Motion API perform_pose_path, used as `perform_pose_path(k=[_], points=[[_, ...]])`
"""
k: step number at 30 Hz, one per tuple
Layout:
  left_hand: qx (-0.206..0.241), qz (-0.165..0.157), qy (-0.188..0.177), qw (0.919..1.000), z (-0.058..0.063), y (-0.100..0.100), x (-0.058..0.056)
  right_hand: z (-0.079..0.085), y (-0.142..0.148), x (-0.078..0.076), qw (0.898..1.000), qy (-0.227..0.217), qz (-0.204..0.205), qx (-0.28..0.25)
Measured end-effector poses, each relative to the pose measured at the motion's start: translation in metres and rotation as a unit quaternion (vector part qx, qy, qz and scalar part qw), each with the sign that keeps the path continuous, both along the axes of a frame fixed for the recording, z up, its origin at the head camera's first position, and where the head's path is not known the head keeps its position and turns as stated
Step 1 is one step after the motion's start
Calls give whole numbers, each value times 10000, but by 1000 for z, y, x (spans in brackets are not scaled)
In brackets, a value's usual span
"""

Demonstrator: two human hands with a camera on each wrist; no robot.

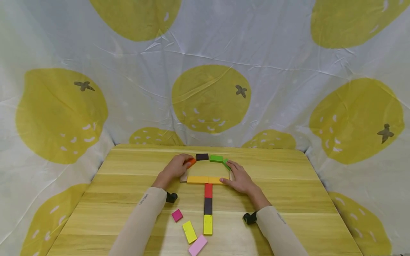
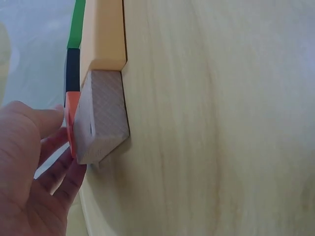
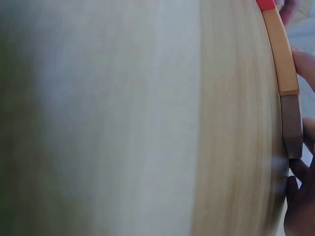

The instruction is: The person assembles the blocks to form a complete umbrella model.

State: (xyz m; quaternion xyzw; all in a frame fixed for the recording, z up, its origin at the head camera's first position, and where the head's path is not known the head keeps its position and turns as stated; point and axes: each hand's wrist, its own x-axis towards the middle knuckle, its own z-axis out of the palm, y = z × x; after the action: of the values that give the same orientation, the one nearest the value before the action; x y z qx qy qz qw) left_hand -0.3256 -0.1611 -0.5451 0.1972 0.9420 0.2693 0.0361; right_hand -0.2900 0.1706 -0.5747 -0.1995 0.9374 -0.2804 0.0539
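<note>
My left hand (image 1: 174,168) pinches an orange block (image 1: 192,163) between thumb and fingers, at the left of an arch of blocks. Just below it stands a plain wooden block (image 2: 106,113). A black block (image 1: 202,156) and a green block (image 1: 216,159) form the top. At the right side, fingertips of my right hand (image 1: 241,179) touch a second green block (image 1: 226,164), while its thumb rests by the right yellow-orange block (image 1: 215,181). Another wooden block (image 3: 292,125) is partly hidden by this hand. The left yellow-orange block (image 1: 197,180) completes the crossbar.
From the crossbar a stem of red (image 1: 208,190), black (image 1: 208,206) and yellow (image 1: 208,224) blocks runs towards me. Loose at its left lie a magenta cube (image 1: 177,215), a yellow block (image 1: 189,232) and a pink block (image 1: 198,245). A lemon-print curtain (image 1: 275,106) hangs behind the table.
</note>
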Motion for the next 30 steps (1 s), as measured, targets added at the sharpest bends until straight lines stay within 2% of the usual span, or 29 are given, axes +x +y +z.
perform_pose_path(k=[6,11,17,30], points=[[-186,-287,257,9991,2,8,1,-1,-1,1,10000,-60,13,7],[-553,-450,106,9974,4,18,1,-4,-1,1,10000,-15,16,20],[-1037,-397,-50,9938,2,25,2,-4,-1,0,10000,-1,6,71],[-976,-345,-91,9946,4,26,8,1,-1,1,10000,23,-13,21]])
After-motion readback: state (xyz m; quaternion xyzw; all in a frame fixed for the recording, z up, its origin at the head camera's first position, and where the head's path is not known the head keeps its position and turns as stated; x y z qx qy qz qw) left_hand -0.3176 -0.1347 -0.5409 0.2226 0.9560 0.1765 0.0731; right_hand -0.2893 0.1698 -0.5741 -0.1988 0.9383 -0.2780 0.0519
